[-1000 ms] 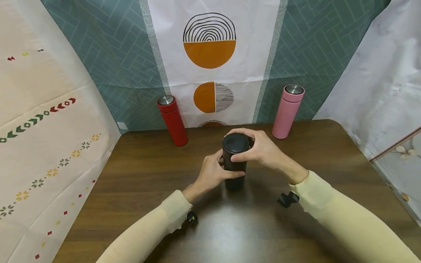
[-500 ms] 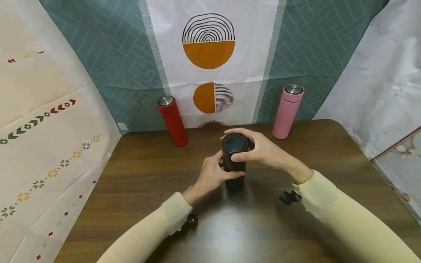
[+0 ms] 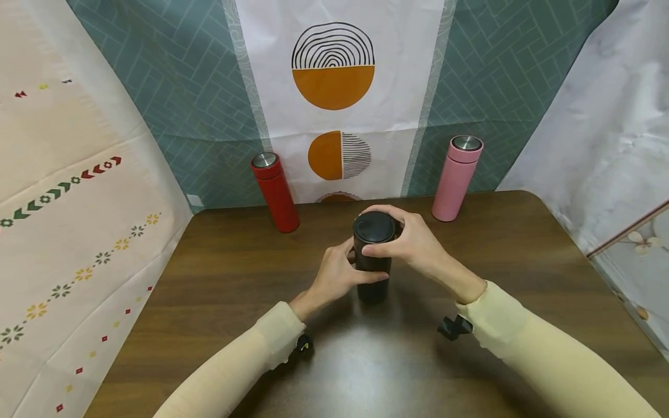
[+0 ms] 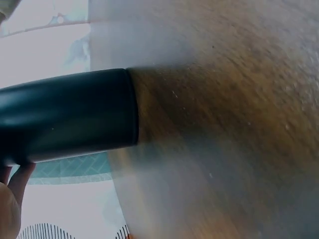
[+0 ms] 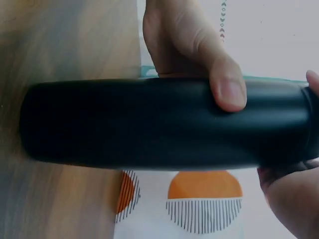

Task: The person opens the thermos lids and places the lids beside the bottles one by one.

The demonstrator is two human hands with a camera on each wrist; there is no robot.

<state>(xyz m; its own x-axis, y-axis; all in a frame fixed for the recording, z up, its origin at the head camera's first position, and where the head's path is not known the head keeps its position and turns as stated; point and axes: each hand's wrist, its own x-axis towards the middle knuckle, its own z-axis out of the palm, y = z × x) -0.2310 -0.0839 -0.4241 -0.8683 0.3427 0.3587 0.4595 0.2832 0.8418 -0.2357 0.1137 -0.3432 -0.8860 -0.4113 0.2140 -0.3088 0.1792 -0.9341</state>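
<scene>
A tall black vacuum flask [image 3: 373, 295] stands upright on the wooden table in front of me. Around its middle, my left hand [image 3: 336, 273] holds it, thumb across the near side and fingers going behind. My right hand [image 3: 420, 242] grips the flask's round black lid [image 3: 374, 227] from the right, with the thumb on the near edge and the fingers at the far side. In the right wrist view, the left thumb [image 5: 230, 92] presses on the flask's smooth side. The left wrist view shows the flask's base [image 4: 130, 107] at the tabletop.
A red flask [image 3: 280, 200] with a silver lid top stands at the back left of the table [image 3: 225, 325]. A similar pink flask [image 3: 456, 180] stands at the back right. Patterned cloths hang behind and at both sides. Small black devices hang beneath both wrists.
My right wrist swung slightly outward, then back to the left and nearer me, its thumb shifting a little left along the lid's edge. The left hand and the flask stay in place.
</scene>
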